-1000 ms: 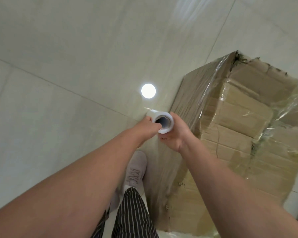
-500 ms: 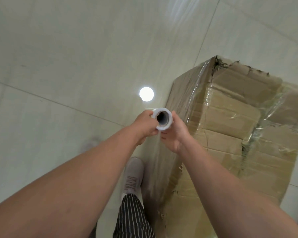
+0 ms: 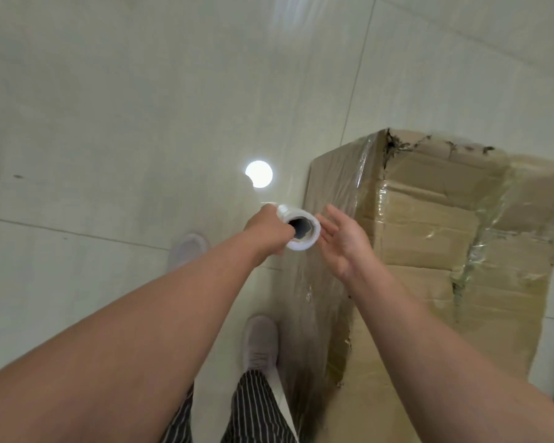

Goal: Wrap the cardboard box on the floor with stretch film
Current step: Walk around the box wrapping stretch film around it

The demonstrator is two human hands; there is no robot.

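Observation:
A tall cardboard box [image 3: 429, 238] stands on the floor at the right, with clear film over its upper edges and left side. My left hand [image 3: 266, 228] grips a white stretch film roll [image 3: 299, 230] held upright beside the box's left face, its hollow core facing the camera. A sheet of clear film [image 3: 304, 298] runs down from the roll along the box side. My right hand [image 3: 343, 238] hovers just right of the roll with the fingers spread and straight, holding nothing.
Pale tiled floor [image 3: 109, 123] lies to the left and behind, with a bright round light reflection [image 3: 259, 174]. My two light shoes [image 3: 259, 343] and striped trousers [image 3: 256, 410] are below the roll, close to the box.
My right hand has let go of the roll and opened beside it. My left hand keeps the roll. The view has shifted so the box sits lower and further right.

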